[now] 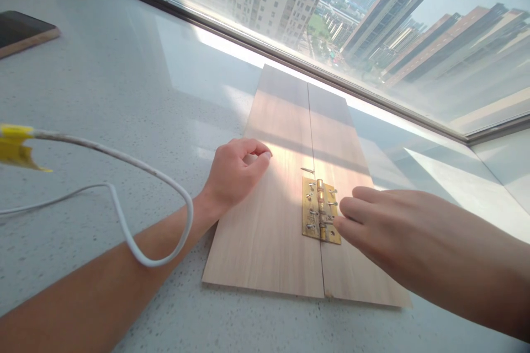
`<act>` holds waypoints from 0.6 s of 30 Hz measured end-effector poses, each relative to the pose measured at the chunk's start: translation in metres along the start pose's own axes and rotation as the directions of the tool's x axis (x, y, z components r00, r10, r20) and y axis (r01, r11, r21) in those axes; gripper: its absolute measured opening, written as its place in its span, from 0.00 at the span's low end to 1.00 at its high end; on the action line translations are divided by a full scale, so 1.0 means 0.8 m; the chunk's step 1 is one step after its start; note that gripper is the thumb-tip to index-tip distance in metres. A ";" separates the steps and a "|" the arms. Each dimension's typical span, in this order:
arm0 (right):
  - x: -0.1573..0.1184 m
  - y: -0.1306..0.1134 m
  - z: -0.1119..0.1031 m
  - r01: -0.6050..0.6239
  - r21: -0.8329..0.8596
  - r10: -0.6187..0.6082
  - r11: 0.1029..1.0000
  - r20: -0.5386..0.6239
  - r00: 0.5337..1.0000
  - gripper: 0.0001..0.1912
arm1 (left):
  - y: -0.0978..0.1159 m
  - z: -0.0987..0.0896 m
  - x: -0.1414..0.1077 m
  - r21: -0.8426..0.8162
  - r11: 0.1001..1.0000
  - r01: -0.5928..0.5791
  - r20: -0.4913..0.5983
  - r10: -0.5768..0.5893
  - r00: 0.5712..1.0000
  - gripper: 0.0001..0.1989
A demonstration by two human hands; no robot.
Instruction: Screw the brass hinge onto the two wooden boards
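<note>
Hinge: a brass hinge (321, 198) lies flat across the seam between the left board (265, 242) and the right board (368, 270), towards their near end. Right hand (372, 212): narrow, fingertips at the hinge's right leaf, apparently pinching a small screw (327, 222) (the fingers hide its head). Left hand (240, 171): fingers curled, thumb meeting forefinger, over the left board; whether anything is gripped between them, I cannot tell.

Risks, in my judgement: several screws (313, 212) stand tilted in the hinge, so a brush of the right hand could topple them. No fixing is visible across the seam; if either board were nudged, the hinge could slip out of line. A loose screw (307, 170) lies just beyond the hinge and could roll away. The white cable (153, 168), looped in front of the left forearm, could snag.

Containers: none identified. The hinge's holes alone hold anything, namely screws; the near right hole appears bare.
</note>
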State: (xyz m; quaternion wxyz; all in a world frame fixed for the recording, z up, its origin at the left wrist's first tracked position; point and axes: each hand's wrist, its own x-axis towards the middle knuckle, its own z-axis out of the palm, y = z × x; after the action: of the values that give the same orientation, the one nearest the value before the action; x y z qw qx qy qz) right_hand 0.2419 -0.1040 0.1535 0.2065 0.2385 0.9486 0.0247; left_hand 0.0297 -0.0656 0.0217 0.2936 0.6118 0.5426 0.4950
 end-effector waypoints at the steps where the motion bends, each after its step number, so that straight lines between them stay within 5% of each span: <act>1: -0.001 0.001 0.000 -0.034 0.040 0.034 0.999 -0.013 0.999 0.11 | 0.000 0.000 0.000 -0.003 1.000 -0.003 0.003 0.003 1.000 0.07; 7: -0.002 0.001 0.004 -0.117 0.220 0.123 0.968 -0.014 0.992 0.11 | -0.001 0.001 0.000 -0.007 1.000 0.004 0.007 -0.004 1.000 0.07; 18: -0.001 -0.001 0.010 -0.064 0.186 0.069 0.980 -0.020 0.997 0.15 | -0.001 0.001 0.000 -0.001 1.000 0.009 0.013 -0.009 1.000 0.07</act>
State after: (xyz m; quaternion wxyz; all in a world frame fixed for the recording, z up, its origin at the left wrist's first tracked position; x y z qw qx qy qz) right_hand 0.2456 -0.1058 0.1464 0.1700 0.2880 0.9409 -0.0536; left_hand 0.0301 -0.0649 0.0207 0.2998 0.6124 0.5430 0.4901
